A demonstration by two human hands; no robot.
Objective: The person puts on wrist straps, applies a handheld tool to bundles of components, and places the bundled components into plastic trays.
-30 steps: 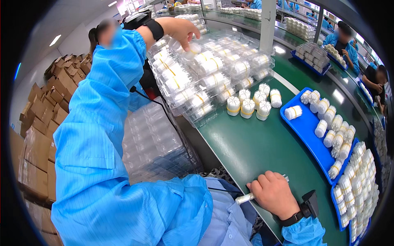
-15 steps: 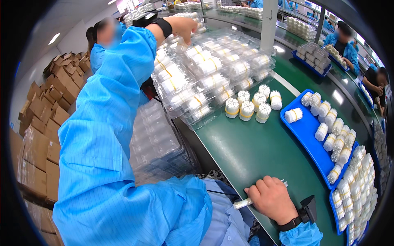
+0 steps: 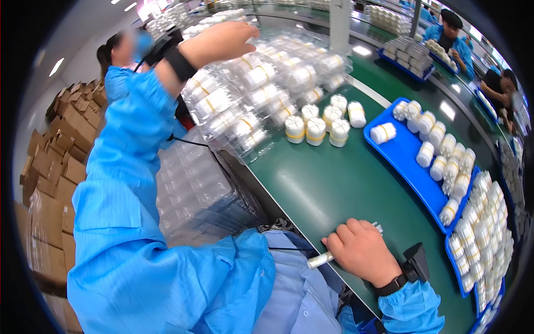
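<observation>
My left hand (image 3: 219, 43) is raised over the clear plastic trays (image 3: 261, 75) at the upper middle. Its fingers stretch to the right, and nothing shows in them. Those trays are stacked and filled with white bundles ringed by yellow bands. Low on the right, my right hand (image 3: 361, 250) rests at the green table's near edge, its fingers closed round a slim white stick (image 3: 320, 260) that pokes out at both ends. Beyond it, several white bundles (image 3: 316, 131) stand upright on the green table (image 3: 300, 189).
A blue tray (image 3: 389, 161) with a few rows of bundles lies to the right, and a fuller one (image 3: 453, 261) is nearer. Empty clear trays (image 3: 189, 183) are stacked left of the table. Cardboard boxes (image 3: 61, 145) pile up far left. Co-workers (image 3: 448, 33) sit across the line.
My left hand has lifted off the filled trays, its fingers now straighter. My right hand keeps hold of the white stick. The whole view has shifted slightly.
</observation>
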